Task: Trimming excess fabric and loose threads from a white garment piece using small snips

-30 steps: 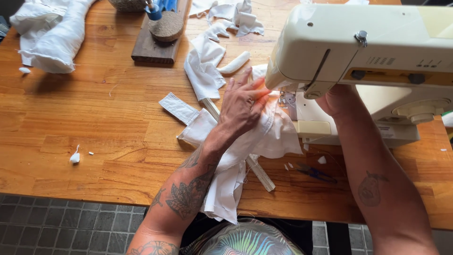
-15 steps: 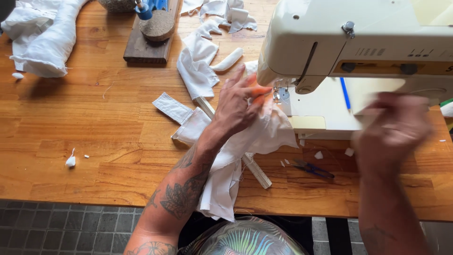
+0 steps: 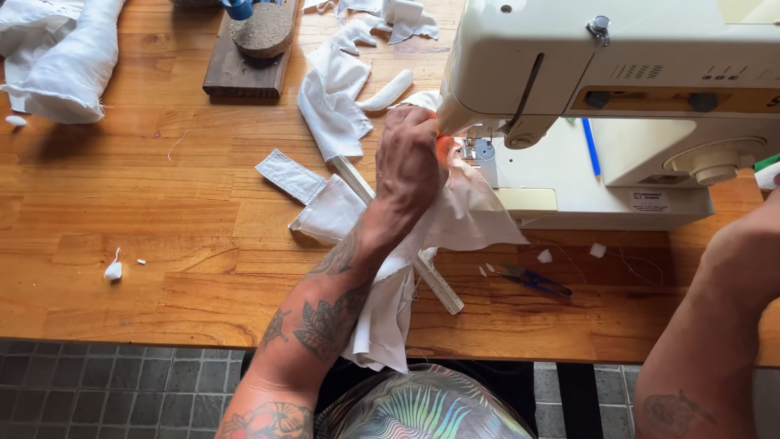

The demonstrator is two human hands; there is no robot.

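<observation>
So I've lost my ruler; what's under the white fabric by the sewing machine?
A pale flat ruler-like strip pokes out both sides of the white fabric; its middle is covered.

The sewing machine [image 3: 617, 106] stands on the right half of the table [image 3: 122, 203]. The left hand [image 3: 410, 162] lies flat on the cloth [image 3: 471, 215] just left of the machine's needle, and the cloth hangs over the table's near edge. A ruler [image 3: 435, 280] runs under the cloth. Snips [image 3: 532, 280] lie in front of the machine. Behind the hand lie fabric scraps [image 3: 333, 97]; left of them sits a wooden block [image 3: 236, 73], and a stuffed piece [image 3: 57, 61] lies at the far left
</observation>
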